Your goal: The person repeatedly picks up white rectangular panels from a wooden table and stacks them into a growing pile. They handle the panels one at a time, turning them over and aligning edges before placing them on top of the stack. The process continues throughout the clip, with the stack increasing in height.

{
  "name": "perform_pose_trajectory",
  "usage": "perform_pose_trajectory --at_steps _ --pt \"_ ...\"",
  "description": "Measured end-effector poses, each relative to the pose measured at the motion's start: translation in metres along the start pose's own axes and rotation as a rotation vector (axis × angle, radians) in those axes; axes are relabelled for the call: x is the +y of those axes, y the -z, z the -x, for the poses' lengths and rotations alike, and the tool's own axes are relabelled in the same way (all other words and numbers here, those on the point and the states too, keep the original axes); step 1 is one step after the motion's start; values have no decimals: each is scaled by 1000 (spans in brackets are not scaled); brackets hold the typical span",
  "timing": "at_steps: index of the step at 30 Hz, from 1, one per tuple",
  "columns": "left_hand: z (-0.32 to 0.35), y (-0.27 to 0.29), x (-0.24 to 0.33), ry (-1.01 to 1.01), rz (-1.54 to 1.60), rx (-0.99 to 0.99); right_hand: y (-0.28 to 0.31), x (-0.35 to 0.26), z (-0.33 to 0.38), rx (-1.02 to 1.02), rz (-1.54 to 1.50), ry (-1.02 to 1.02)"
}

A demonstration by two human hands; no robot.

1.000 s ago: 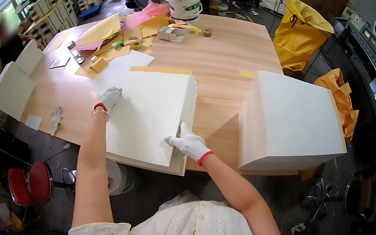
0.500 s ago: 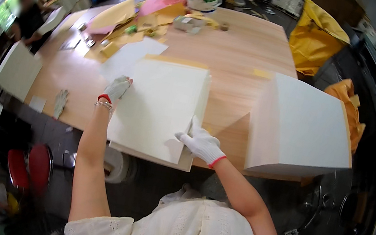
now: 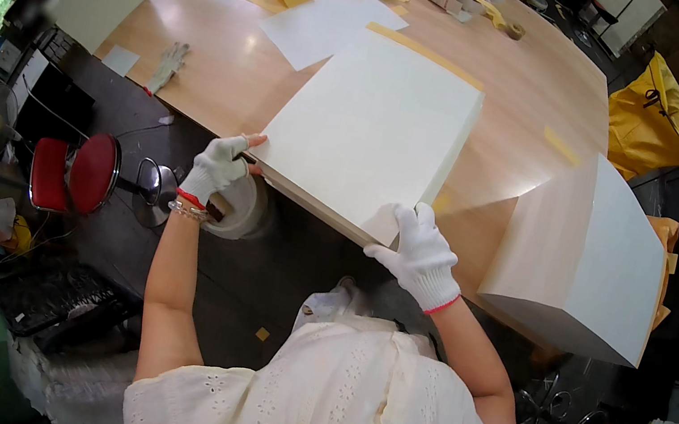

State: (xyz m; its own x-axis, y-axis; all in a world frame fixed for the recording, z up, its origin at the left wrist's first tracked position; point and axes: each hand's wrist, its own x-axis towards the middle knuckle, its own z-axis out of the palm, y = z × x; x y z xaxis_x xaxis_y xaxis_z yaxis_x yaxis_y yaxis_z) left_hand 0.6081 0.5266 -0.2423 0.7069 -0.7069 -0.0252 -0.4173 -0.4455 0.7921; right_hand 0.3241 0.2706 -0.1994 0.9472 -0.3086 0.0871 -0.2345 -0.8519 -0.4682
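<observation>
A large flat white board (image 3: pixel 378 123) lies on the wooden table (image 3: pixel 228 70), its near edge overhanging the table's front. My left hand (image 3: pixel 219 165), in a white glove with a red cuff, grips the board's near left corner. My right hand (image 3: pixel 422 256), gloved the same way, grips the near right corner with fingers spread on top. A strip of brown tape runs along the board's far edge.
A big white box (image 3: pixel 596 248) stands on the table to the right. A loose white sheet (image 3: pixel 329 24), tape rolls, yellow papers and a spare glove (image 3: pixel 167 65) lie further back. A red stool (image 3: pixel 74 170) and a white bucket sit below. Another person works at the far left corner.
Both hands have slid from the board's top face down to its near corners, and the board has come toward me over the table's edge. My head has moved closer.
</observation>
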Motion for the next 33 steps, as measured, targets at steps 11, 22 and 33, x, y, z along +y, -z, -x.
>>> perform_pose_trajectory --at_steps 11,22,33 --pt "6 -3 1 -245 -218 100 -8 -1 6 44 24 42" --pt "3 -5 5 -181 -305 81 -4 -3 10 43 32 -6" --pt "-136 -50 110 -312 -683 -96 34 23 58 118 -382 -22"
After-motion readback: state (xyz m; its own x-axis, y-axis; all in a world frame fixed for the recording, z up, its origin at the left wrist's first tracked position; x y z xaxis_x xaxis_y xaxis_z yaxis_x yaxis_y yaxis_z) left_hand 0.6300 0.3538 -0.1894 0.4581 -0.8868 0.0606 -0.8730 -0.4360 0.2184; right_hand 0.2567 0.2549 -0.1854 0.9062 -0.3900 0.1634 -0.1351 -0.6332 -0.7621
